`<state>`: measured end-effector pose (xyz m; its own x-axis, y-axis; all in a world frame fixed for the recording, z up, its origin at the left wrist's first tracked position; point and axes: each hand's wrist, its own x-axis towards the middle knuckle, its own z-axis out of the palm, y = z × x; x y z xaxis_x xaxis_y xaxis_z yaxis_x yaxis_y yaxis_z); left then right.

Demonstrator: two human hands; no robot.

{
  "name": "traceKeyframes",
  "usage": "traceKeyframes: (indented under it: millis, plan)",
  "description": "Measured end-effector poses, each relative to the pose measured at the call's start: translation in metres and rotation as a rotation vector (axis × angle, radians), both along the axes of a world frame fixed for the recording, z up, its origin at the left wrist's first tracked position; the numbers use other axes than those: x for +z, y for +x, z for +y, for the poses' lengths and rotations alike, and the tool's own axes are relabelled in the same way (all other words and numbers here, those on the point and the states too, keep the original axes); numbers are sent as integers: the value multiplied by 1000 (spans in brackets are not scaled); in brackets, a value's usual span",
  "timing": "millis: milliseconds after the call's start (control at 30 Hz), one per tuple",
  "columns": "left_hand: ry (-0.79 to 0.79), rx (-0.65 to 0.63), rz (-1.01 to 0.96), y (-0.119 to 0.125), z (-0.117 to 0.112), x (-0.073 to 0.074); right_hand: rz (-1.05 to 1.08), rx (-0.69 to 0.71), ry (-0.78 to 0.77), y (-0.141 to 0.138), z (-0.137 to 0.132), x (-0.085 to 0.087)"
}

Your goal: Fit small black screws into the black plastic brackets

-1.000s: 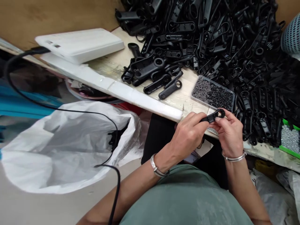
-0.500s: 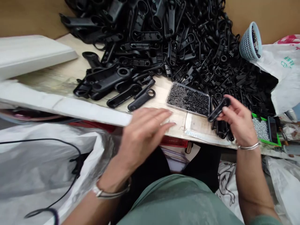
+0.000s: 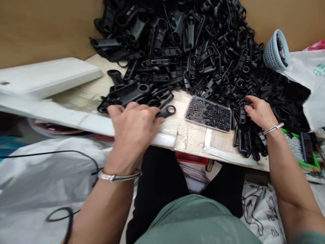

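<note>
Two hands among black handles

Hundreds of black plastic handles (image 3: pixel 203 51) are heaped from 11 to 2 o'clock on the worktop (image 3: pixel 193 139). The left hand (image 3: pixel 132 125), fingers bent, covers a ring-ended handle (image 3: pixel 169 110) at 9 o'clock of the screw tray (image 3: pixel 208 113); I cannot tell whether it grips. The right hand (image 3: pixel 259 110), fingers curled, touches a pile handle (image 3: pixel 242 115) at the tray's 3 o'clock; its grip is hidden.

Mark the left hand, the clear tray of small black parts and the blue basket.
left hand (image 3: pixel 133 123), head view, back of the hand.
clear tray (image 3: pixel 208 125), head view, near rim.
blue basket (image 3: pixel 271 56), head view, outer wall.
</note>
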<state>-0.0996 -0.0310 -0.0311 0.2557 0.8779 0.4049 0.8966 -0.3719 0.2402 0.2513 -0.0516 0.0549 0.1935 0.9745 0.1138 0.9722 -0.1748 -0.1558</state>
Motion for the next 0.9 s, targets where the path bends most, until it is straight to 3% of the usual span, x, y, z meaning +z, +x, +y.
traceKeyframes:
  millis: [200,333,567,633,700,800,900]
  plan:
    - [-1,56,55,6,3,-2,-290,-115,-189,-11,-3,-15]
    - [-8,55,40,7,3,-2,-307,-109,-107,-4,-6,-19]
    - [26,27,-23,6,-4,-1,-171,-35,74,-19,-33,-4]
    - [43,-1,-101,5,-8,3,-28,32,150,-33,-42,-2]
    - [7,-73,-210,5,-14,12,258,111,162,-51,-49,-4]
    - [-177,-302,-411,8,-25,27,724,287,58,-83,-53,-11]
    - [-415,-512,-614,15,-34,37,923,388,0,-107,-52,-22]
